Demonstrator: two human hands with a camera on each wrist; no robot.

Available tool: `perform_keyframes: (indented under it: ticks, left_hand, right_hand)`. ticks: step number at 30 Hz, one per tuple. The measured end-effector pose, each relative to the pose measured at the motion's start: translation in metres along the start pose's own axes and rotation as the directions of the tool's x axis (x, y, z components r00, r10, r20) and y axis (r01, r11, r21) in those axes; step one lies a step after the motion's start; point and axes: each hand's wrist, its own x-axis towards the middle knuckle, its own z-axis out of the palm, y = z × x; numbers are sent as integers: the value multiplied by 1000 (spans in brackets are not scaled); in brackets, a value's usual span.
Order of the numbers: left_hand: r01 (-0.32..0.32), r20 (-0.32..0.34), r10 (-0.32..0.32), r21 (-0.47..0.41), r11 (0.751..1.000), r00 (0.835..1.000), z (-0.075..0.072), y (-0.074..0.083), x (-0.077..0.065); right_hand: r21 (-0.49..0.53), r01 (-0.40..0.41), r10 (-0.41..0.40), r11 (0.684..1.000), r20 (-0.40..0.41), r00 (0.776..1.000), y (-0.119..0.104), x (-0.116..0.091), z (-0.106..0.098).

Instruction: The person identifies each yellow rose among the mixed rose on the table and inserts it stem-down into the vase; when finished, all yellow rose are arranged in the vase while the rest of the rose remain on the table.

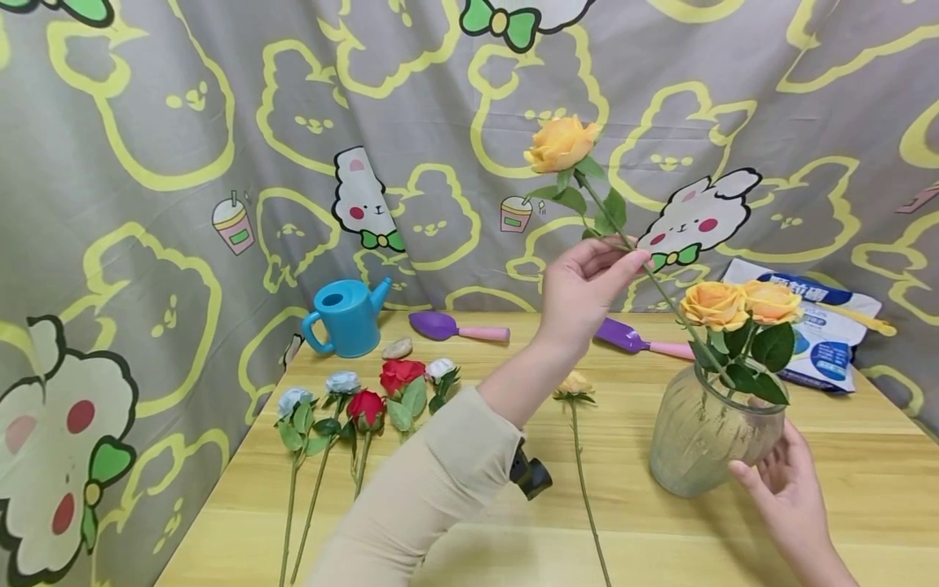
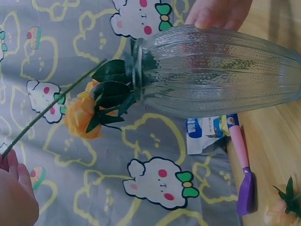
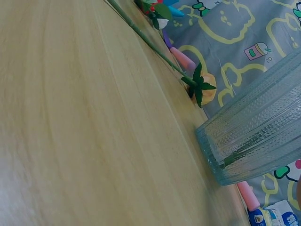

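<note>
My left hand (image 1: 587, 293) pinches the stem of a yellow rose (image 1: 563, 145) between thumb and fingers, with the bloom up and to the left. The stem slants down to the right, its lower end among the leaves at the mouth of a ribbed glass vase (image 1: 707, 440). Two yellow roses (image 1: 741, 305) stand in that vase, blooms above its rim. On the vase's right side my right hand (image 1: 788, 489) holds it, thumb in front and some fingers hidden behind the glass. Another yellow rose (image 1: 579, 432) lies on the table, left of the vase.
Blue roses (image 1: 342, 383), red roses (image 1: 401, 377) and a white rose (image 1: 442, 371) lie on the left. Behind them are a blue watering can (image 1: 348, 318), a stone (image 1: 398, 349) and a purple trowel (image 1: 455, 328). Another trowel (image 1: 623, 336) and a white-blue packet (image 1: 822, 342) lie near the curtain.
</note>
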Motion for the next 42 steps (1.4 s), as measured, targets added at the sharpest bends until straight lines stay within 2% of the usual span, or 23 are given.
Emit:
perform_keyframes:
  ticks: [5,11,14,18,24,25,30,33,38,42]
  left_hand:
    - [25,-1,-25,126,992,1000,7,-8,-4]
    - [59,48,-70,206,977,996,10,-34,-15]
    - [73,72,-94,255,964,993,11,-46,-21]
    - [106,86,-145,353,930,986,14,-59,-28]
    - [190,113,-242,351,917,964,19,-71,-32]
    - [191,112,-247,370,909,962,19,-73,-33]
    - [177,85,-255,514,839,963,20,-78,-35]
    - [170,96,-264,549,819,960,20,-80,-38]
    - [122,134,-240,574,810,961,18,-84,-41]
    - [108,132,-213,547,830,968,16,-89,-41]
  right_hand:
    - [-2,-14,14,1000,-11,1000,-1,-2,1]
    - [-5,-8,8,1000,6,1000,-1,-3,0]
    - [-17,-8,8,1000,12,1000,-1,-4,-1]
    - [-16,-6,6,1000,5,1000,0,-4,-1]
    - [-3,-10,10,1000,-3,1000,0,-1,0]
    - [-4,-13,13,1000,-6,1000,0,-1,0]
    - [-11,-21,20,1000,-19,1000,2,-1,0]
    - [10,3,-3,1000,-12,1000,2,-1,0]
    - [40,43,-44,998,10,999,3,0,-1]
    - [36,39,-39,999,7,999,3,-1,-1]
